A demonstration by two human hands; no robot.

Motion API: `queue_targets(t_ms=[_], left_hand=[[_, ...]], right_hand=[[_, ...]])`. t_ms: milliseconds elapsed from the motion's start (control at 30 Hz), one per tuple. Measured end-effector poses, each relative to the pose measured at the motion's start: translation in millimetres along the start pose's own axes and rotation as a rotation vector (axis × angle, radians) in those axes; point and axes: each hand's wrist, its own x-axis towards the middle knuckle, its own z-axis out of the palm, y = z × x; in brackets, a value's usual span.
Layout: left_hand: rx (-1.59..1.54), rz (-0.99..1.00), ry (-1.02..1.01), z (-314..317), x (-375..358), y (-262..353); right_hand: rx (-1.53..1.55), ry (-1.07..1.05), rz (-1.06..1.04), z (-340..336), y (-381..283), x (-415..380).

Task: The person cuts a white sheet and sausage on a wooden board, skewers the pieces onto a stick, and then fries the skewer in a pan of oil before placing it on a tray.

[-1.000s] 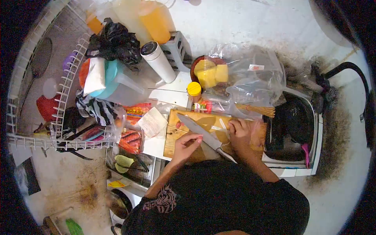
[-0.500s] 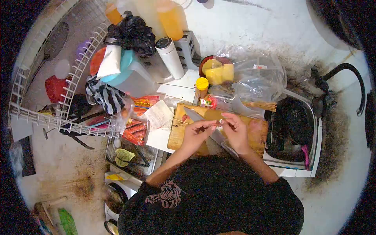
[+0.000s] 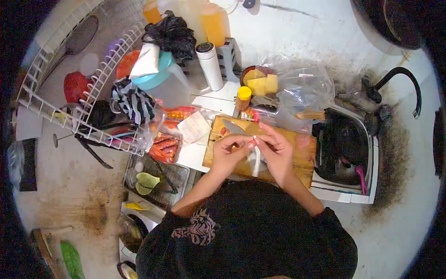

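Observation:
Both hands meet over a wooden cutting board. My left hand and my right hand are closed, thumbs and fingertips pinched together on something small and whitish. I cannot tell what this piece is. Just below the fingertips shows a narrow white strip. Beneath the hands a large knife lies across the board, its blade partly hidden by them. Small reddish pieces rest on the board's left part, beside my left hand.
Left of the board are a paper slip and a red package of sausages. Behind it stand a yellow-capped jar, a white flask and a clear plastic bag. A sink with a black tap is at right.
The hands remain pinched together, and my right index finger now points up more. A white strip now shows below the fingertips. The camera view has shifted slightly.

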Motion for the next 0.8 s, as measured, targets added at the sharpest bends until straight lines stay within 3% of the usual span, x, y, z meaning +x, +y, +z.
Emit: queue_targets(t_ms=[133,667,800], left_hand=[[0.008,0.041,0.029,-8.2,-6.8,4.2],[-0.041,0.133,0.222,-33.9,-19.7,-4.6],[0.032,0.07,0.144,-44.6,-22.4,-1.4]], right_hand=[[0.108,0.018,-0.067,8.4,1.6,-3.8],[0.092,-0.162,0.011,40.3,-3.5,-11.7],[0.038,-0.185,0.022,42.4,3.5,-5.9]])
